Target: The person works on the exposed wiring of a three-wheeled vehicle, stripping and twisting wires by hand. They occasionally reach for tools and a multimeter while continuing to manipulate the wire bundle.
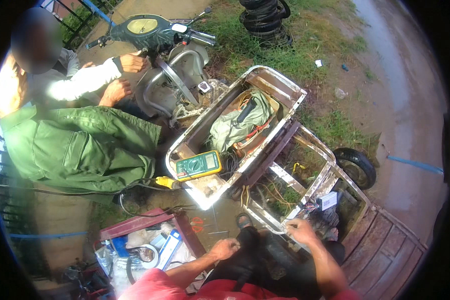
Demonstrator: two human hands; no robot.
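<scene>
My left hand (225,248) rests by my dark-trousered knee, its fingers curled together and nothing visible in them. My right hand (301,231) is beside the rusty white vehicle frame (330,177), its fingertips pinched close to the lower rail. Whether it grips something small there is hidden. Just beyond it a silver box-shaped unit (327,201) with thin wires lies among the frame bars. Farther off, a green multimeter (198,166) in a yellow case lies on the near corner of the open metal seat box (210,192), which holds a grey-green cloth (247,122) and cables.
A person in a green jacket (80,150) sits at left, hands near the front of a three-wheeler (160,37). A yellow-ended black cable (166,183) reaches the box. A dark red crate (135,222) of packages stands at lower left. Stacked tyres (266,22) are far back; a wheel (355,169) stands right.
</scene>
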